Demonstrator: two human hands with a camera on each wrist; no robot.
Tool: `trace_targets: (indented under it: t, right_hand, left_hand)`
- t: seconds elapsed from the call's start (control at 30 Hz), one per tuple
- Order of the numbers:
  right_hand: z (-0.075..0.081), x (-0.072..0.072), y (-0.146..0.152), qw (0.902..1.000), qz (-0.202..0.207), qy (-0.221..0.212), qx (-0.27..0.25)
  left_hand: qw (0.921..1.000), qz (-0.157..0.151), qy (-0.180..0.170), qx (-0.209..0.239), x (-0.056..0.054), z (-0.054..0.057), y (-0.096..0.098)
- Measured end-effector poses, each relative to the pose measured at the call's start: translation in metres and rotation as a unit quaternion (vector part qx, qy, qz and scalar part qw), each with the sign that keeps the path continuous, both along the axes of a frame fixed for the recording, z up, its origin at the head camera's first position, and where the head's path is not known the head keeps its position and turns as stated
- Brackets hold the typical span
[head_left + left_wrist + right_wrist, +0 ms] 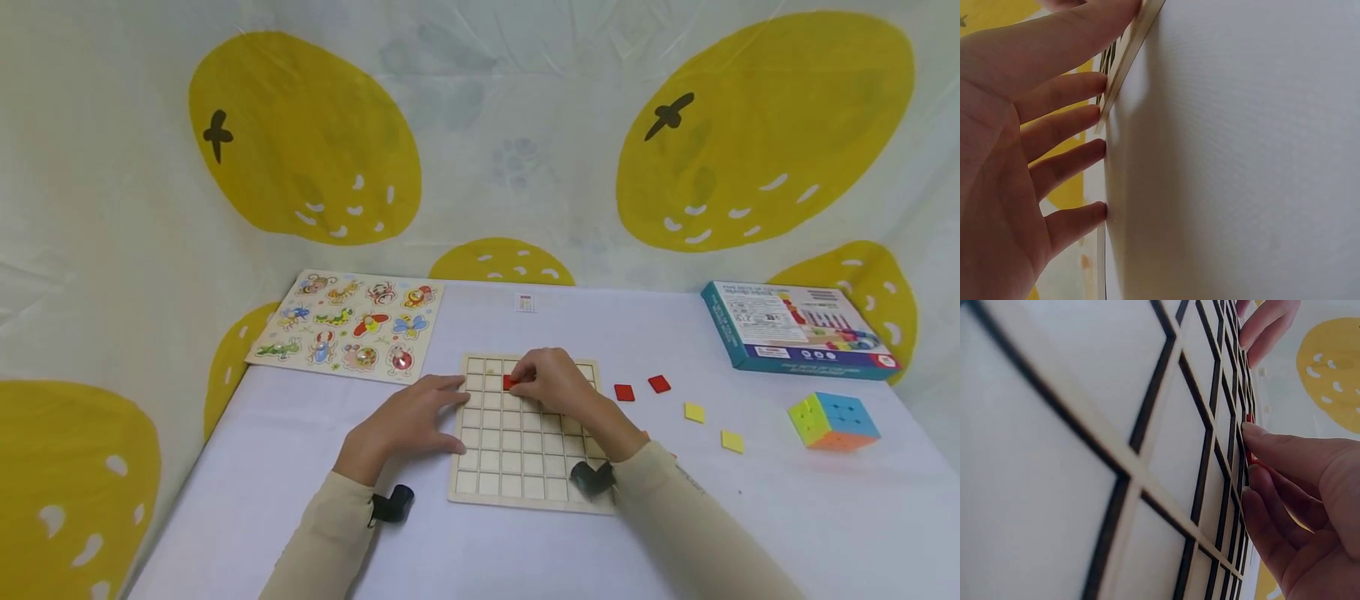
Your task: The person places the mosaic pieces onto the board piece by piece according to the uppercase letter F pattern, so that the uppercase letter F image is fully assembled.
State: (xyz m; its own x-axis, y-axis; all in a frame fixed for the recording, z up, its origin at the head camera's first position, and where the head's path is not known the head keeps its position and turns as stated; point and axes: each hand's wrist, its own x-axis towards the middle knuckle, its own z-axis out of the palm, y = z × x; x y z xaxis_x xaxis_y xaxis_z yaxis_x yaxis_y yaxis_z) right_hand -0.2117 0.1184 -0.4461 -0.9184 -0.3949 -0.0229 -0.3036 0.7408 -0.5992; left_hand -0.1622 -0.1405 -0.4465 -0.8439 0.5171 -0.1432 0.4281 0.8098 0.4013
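A wooden grid board [491, 461] with square cells lies flat on the white table. Near its far edge, my right hand [557, 382] pinches a small red square tile [507, 382] at one of the cells. Thumb and fingers hold that tile against the grid in the right wrist view, where it is partly hidden. My left hand [408, 419] has its fingers spread, with the tips and thumb touching the board's left edge. The left wrist view shows the thumb at the board's side and the other fingers extended.
Right of the board lie loose red tiles [624, 392] and yellow tiles [694, 412]. A colourful puzzle cube [834, 422] and a flat box [802, 329] stand farther right. An insect picture board [348, 323] lies back left; a small card [525, 302] sits at the back.
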Motion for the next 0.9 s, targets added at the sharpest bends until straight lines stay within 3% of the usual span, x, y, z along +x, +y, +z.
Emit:
trace_targets:
  t: [0.23, 0.4, 0.53, 0.67, 0.9]
  right_hand:
    - [0.003, 0.001, 0.002, 0.9998, 0.012, -0.004, 0.012]
    - [0.014, 0.003, 0.016, 0.9991, 0.037, -0.011, -0.015]
    - [0.026, 0.005, 0.043, 0.9994, 0.016, 0.013, -0.028]
    - [0.039, 0.006, 0.076, 0.9994, -0.024, 0.025, 0.003]
    - [0.049, 0.015, 0.130, 0.9961, -0.061, -0.028, 0.058]
  left_hand:
    - [1.0000, -0.005, 0.000, -0.001, -0.001, 0.002, 0.001]
    - [1.0000, -0.003, 0.000, -0.009, -0.001, 0.003, 0.001]
    - [1.0000, -0.005, 0.004, -0.006, -0.002, 0.005, 0.002]
    - [1.0000, 0.000, -0.001, -0.010, -0.002, 0.007, 0.002]
    - [0.9999, 0.003, -0.010, -0.003, -0.002, 0.005, 0.001]
